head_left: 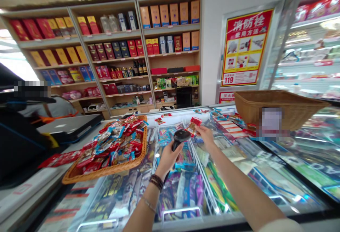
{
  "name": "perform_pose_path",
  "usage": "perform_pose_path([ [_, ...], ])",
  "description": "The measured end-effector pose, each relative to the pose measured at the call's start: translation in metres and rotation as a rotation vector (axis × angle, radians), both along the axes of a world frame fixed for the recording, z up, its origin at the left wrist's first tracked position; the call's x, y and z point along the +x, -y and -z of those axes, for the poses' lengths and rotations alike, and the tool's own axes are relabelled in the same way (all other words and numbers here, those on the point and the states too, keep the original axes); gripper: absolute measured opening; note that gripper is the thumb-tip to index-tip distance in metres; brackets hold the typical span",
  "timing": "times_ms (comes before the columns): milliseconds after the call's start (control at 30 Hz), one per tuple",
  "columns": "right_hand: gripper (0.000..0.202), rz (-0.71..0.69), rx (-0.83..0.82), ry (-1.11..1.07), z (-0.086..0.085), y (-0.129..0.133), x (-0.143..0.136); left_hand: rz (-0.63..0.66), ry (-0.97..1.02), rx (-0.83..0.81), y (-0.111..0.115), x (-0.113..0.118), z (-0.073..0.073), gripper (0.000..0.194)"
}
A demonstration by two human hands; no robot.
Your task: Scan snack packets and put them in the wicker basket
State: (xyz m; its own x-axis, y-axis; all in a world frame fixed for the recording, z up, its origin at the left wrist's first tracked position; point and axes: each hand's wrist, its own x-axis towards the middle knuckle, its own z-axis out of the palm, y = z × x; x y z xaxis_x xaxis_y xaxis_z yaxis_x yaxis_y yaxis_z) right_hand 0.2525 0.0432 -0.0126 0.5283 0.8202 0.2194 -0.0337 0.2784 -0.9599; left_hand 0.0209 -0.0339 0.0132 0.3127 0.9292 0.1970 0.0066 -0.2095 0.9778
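Over the glass-topped freezer [231, 168], my left hand [168, 157] is closed round the grip of a black barcode scanner [181, 136]. The scanner's head points away from me and toward the right. My right hand [205, 134] pinches a small red snack packet [194, 124] by its edge, just beside the scanner's head. On the left, a shallow wicker basket [145, 143] is heaped with red and blue snack packets [117, 141] of a similar look. A few loose packets [159, 120] lie on the freezer's far part.
A deeper brown wicker basket [278, 101] stands at the right on the freezer. Checkout equipment [70, 127] and a dark monitor [18, 143] occupy the left. Another person [58, 104] is partly hidden behind them. Shelves of boxed goods [122, 49] line the back wall.
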Motion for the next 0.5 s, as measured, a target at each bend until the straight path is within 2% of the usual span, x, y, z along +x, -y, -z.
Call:
perform_pose_path([
  [100,0.061,-0.016,-0.013,-0.068,-0.0024,0.0027,-0.0005,0.002,0.002,0.003,-0.0002,-0.0003,0.0007,0.061],
  [500,0.055,-0.038,-0.014,-0.09,-0.0053,0.0062,-0.0005,0.028,0.003,0.001,0.0004,-0.0018,-0.0022,0.063],
])
